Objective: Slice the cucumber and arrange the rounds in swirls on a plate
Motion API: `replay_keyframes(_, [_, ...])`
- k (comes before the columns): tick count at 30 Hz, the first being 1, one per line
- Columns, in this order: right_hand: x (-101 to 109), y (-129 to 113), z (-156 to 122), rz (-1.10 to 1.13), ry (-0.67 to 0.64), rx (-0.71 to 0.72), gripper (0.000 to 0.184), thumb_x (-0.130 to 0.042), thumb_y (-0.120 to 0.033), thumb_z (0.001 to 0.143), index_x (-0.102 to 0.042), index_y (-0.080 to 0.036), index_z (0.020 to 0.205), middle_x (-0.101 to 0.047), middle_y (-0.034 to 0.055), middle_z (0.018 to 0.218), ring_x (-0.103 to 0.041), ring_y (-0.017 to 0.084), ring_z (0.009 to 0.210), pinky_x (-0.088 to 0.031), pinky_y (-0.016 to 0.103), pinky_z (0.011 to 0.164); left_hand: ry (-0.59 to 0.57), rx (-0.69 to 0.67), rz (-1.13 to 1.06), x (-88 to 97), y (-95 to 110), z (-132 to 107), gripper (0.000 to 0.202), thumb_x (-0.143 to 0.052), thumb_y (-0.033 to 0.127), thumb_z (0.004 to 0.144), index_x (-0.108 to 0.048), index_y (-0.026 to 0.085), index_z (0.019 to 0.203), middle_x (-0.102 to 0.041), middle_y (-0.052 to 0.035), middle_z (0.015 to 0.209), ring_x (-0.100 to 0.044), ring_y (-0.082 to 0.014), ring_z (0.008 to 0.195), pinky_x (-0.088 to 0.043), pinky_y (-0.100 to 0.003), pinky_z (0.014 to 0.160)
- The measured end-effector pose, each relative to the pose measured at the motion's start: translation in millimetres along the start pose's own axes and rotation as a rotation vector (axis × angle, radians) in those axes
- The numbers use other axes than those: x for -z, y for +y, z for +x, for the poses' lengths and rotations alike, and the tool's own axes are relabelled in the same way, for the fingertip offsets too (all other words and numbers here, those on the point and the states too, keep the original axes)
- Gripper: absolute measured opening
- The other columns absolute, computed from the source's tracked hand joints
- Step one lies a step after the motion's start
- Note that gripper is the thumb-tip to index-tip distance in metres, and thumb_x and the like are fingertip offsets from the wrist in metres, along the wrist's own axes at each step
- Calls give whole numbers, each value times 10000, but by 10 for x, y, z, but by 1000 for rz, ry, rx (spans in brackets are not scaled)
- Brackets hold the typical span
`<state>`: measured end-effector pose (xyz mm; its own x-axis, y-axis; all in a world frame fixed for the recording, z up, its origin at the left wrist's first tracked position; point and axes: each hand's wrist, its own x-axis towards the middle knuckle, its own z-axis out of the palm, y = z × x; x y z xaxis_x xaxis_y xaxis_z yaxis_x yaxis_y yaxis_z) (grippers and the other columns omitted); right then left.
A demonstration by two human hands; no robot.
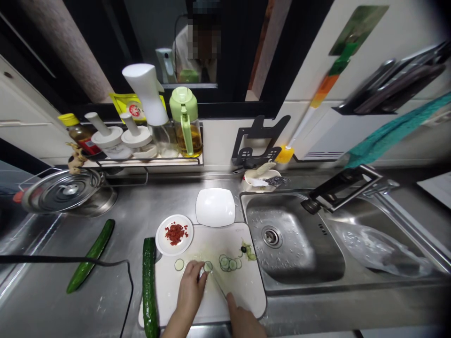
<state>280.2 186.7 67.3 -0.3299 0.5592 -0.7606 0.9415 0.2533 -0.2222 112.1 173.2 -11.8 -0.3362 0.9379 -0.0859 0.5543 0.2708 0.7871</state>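
Note:
My right hand [243,320] is closed round the handle of a kitchen knife [219,284], its blade pointing up and left over the white cutting board [243,291]. My left hand [192,287] has its fingers drawn together by the blade tip, at a cucumber slice [208,266]; the fingers partly hide what they pinch. To the right on the board lie overlapping cucumber slices [229,264] and a small heap of green trimmings [251,253]. One single slice [179,265] lies left of my hand. A whole cucumber [149,286] rests along the board's left edge.
A plate of chopped red pieces [176,234] overlaps the board's upper left corner, beside a white square dish [215,207]. Another cucumber [90,256] and a black cable [127,277] are at left. The sink [296,234] adjoins on the right; a lidded pot [66,192] stands back left.

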Motion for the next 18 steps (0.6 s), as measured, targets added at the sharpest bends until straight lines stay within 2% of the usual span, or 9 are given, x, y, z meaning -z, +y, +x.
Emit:
replay_keyframes(5, [8,-30,9,-12,-10,-37,700,-277,47,730,-340,-213,1377,-680,130,952,-643,287,905,-498,399,736,14,-5,4,0,4,2,241,-505,288,818,-648,201,993,-620,-85,939,-600,-211,863,-495,-352,806])
replay_keyframes(12, [95,-78,-30,43,-37,-4,659,-339,20,745,-306,-150,1381,-653,164,1027,-601,291,995,-470,412,787,9,-7,5,9,18,10,232,-512,253,807,-650,194,984,-629,-79,935,-610,-204,874,-492,-346,824])
replay_keyframes(18, [80,-75,-43,88,-43,-18,657,-270,18,760,-300,-152,1394,-636,172,1078,-583,285,1035,-451,414,813,0,11,12,27,51,19,230,-506,233,791,-642,209,975,-631,-78,941,-607,-213,890,-493,-347,804])
